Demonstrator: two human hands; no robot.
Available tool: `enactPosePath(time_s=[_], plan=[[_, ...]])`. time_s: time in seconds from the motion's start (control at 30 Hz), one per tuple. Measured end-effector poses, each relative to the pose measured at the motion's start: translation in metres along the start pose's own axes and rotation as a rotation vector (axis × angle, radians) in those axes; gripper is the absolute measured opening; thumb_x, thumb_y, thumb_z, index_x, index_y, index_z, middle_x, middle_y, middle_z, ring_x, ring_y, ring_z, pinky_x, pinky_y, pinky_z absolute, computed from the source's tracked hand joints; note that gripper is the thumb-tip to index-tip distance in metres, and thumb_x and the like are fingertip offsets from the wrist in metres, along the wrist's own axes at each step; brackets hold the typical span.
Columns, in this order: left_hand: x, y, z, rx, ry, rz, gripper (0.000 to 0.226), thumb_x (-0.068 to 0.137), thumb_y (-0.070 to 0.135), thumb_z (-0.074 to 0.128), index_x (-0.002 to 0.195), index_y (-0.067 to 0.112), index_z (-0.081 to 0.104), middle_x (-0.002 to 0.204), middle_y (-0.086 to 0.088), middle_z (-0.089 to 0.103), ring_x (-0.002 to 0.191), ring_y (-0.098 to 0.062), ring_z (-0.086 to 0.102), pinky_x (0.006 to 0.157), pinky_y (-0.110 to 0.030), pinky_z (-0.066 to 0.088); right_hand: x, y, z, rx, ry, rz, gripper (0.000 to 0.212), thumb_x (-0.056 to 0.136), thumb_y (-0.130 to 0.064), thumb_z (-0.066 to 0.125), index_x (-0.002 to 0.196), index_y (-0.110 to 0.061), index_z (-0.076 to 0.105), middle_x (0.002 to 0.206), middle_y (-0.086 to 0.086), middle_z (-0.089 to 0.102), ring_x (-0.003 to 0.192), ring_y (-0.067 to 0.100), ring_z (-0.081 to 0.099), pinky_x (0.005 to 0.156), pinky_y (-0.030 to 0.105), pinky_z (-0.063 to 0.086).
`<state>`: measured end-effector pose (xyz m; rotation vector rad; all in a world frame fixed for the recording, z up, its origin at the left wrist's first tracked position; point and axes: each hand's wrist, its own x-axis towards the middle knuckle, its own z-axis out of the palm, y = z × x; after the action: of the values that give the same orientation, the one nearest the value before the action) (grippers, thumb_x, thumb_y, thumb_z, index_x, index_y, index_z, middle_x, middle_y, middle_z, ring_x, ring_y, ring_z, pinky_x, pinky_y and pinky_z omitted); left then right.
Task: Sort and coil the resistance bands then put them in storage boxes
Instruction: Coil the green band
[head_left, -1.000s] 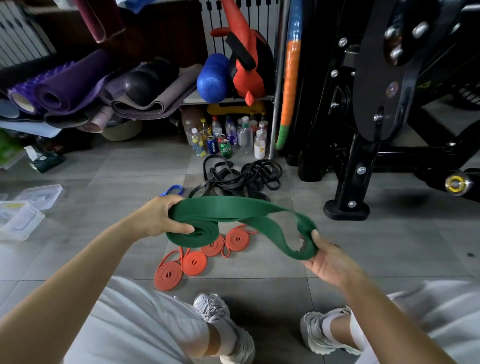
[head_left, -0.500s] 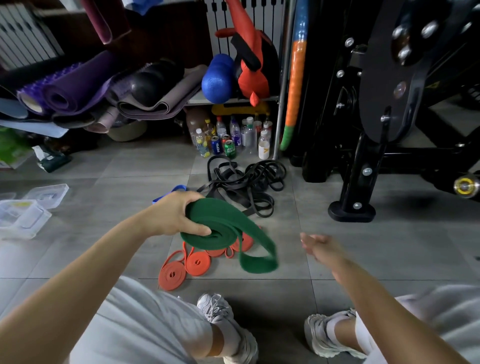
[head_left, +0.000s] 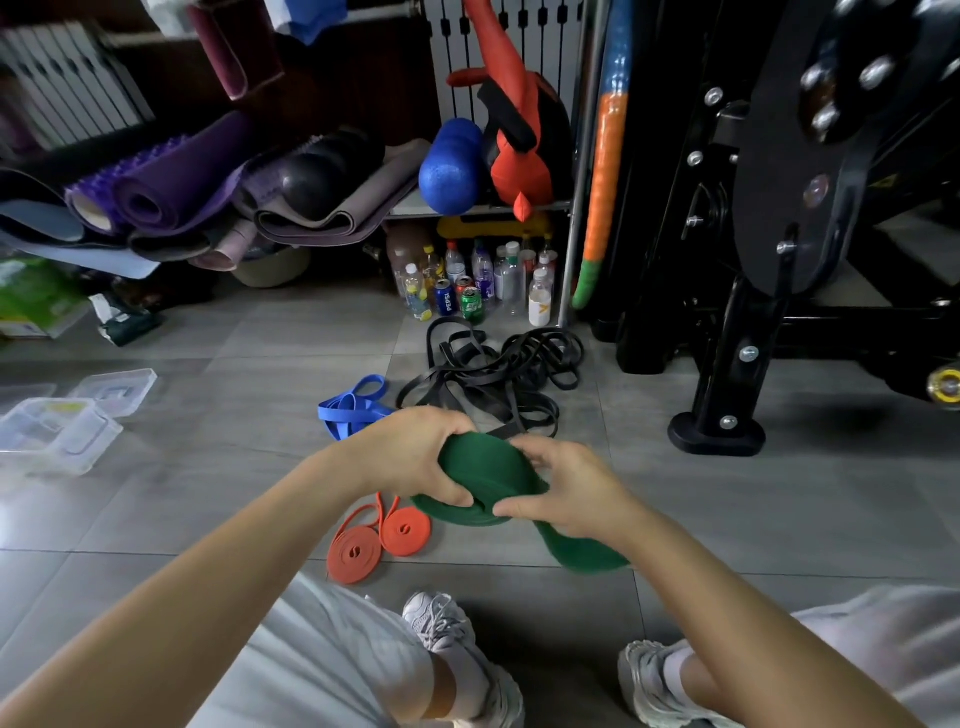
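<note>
Above floor, both hands' fingers curled, gripping green band (head_left: 485, 475) coil.

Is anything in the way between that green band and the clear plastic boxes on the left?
Nothing visible. Left hand and right hand grip the green band; bare tile runs to the storage boxes. The blue band lies beyond that line, the orange coils nearer the person.

The left hand (head_left: 410, 457) and right hand (head_left: 566, 493) hide much of the green band (head_left: 483, 467); tail blurred.
</note>
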<state>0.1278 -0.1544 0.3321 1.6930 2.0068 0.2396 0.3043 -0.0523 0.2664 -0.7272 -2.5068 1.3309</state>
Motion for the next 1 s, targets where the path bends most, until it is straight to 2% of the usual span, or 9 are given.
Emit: enactPosePath(time_s=[0.17, 0.27, 0.33, 0.43, 0.57, 0.7, 0.8, 0.9, 1.0], plan=[[-0.004, 0.006, -0.003, -0.196, 0.076, 0.040, 0.039, 0.063, 0.031, 0.082, 0.083, 0.047, 0.053, 0.081, 0.028, 0.061, 0.077, 0.007, 0.058, 0.061, -0.008, 0.043, -0.005, 0.002, -0.017, 0.143, -0.003, -0.013, 0.051, 0.061, -0.034, 0.086, 0.104, -0.040, 0.060, 0.102, -0.018, 0.068, 0.099, -0.005, 0.061, 0.089, 0.013, 0.044], [-0.005, 0.005, -0.003, -0.356, 0.120, 0.048, 0.038, 0.062, 0.025, 0.085, 0.088, 0.038, 0.060, 0.087, 0.015, 0.067, 0.080, -0.001, 0.064, 0.071, -0.023, 0.054, -0.012, 0.004, -0.027, 0.269, -0.032, -0.006, 0.050, 0.061, -0.026, 0.086, 0.104, -0.037, 0.063, 0.103, -0.020, 0.069, 0.101, -0.006, 0.061, 0.086, 0.004, 0.041], [-0.005, 0.004, -0.002, -0.477, 0.137, 0.049, 0.040, 0.063, 0.019, 0.086, 0.094, 0.028, 0.064, 0.092, 0.007, 0.070, 0.086, -0.009, 0.067, 0.077, -0.030, 0.056, -0.015, 0.006, -0.032, 0.388, -0.036, -0.014, 0.051, 0.058, -0.024, 0.084, 0.105, -0.032, 0.064, 0.103, -0.018, 0.070, 0.102, 0.000, 0.063, 0.088, 0.009, 0.044], [-0.007, 0.005, 0.000, -0.720, 0.153, 0.046, 0.043, 0.064, 0.007, 0.085, 0.100, 0.018, 0.065, 0.097, 0.000, 0.072, 0.092, -0.017, 0.069, 0.078, -0.029, 0.056, -0.020, 0.013, -0.034, 0.634, 0.015, 0.000, 0.049, 0.059, -0.015, 0.078, 0.106, -0.023, 0.064, 0.103, -0.009, 0.072, 0.101, 0.011, 0.067, 0.087, 0.022, 0.053], [-0.007, 0.014, 0.007, -1.080, 0.234, 0.045, 0.046, 0.059, 0.011, 0.078, 0.102, 0.012, 0.063, 0.099, -0.003, 0.073, 0.094, -0.021, 0.069, 0.073, -0.027, 0.056, -0.024, 0.019, -0.032, 0.830, 0.049, -0.020, 0.053, 0.069, -0.006, 0.071, 0.120, -0.006, 0.058, 0.111, 0.007, 0.070, 0.103, 0.022, 0.066, 0.082, 0.025, 0.053], [-0.001, 0.028, 0.020, -1.378, 0.236, 0.013, 0.045, 0.066, 0.007, 0.071, 0.110, 0.008, 0.060, 0.103, -0.009, 0.071, 0.091, -0.024, 0.069, 0.074, -0.036, 0.059, -0.023, 0.017, -0.032, 0.949, 0.130, -0.045, 0.051, 0.070, -0.008, 0.073, 0.118, -0.010, 0.058, 0.107, 0.007, 0.071, 0.100, 0.022, 0.067, 0.080, 0.026, 0.054], [0.005, 0.038, 0.034, -1.595, 0.231, -0.001, 0.047, 0.069, 0.002, 0.065, 0.115, 0.004, 0.057, 0.104, -0.012, 0.070, 0.089, -0.025, 0.069, 0.074, -0.038, 0.059, -0.023, 0.016, -0.037, 1.017, 0.189, -0.018, 0.059, 0.059, -0.016, 0.082, 0.114, -0.012, 0.061, 0.104, 0.008, 0.072, 0.095, 0.022, 0.069, 0.075, 0.027, 0.055], [0.010, 0.041, 0.038, -1.615, 0.164, -0.050, 0.050, 0.070, 0.006, 0.066, 0.119, 0.005, 0.054, 0.107, -0.011, 0.068, 0.091, -0.024, 0.068, 0.076, -0.039, 0.058, -0.025, 0.013, -0.043, 0.970, 0.251, 0.004, 0.057, 0.053, -0.019, 0.086, 0.107, -0.013, 0.066, 0.100, 0.010, 0.073, 0.092, 0.024, 0.070, 0.073, 0.027, 0.056], [0.012, 0.038, 0.028, -1.271, 0.130, -0.125, 0.079, 0.063, 0.016, 0.076, 0.132, 0.008, 0.041, 0.116, -0.006, 0.063, 0.100, -0.017, 0.065, 0.081, -0.030, 0.056, -0.023, 0.005, -0.047, 0.803, 0.289, -0.003, 0.052, 0.053, -0.018, 0.082, 0.102, -0.015, 0.066, 0.097, 0.004, 0.074, 0.091, 0.021, 0.070, 0.074, 0.025, 0.056]])
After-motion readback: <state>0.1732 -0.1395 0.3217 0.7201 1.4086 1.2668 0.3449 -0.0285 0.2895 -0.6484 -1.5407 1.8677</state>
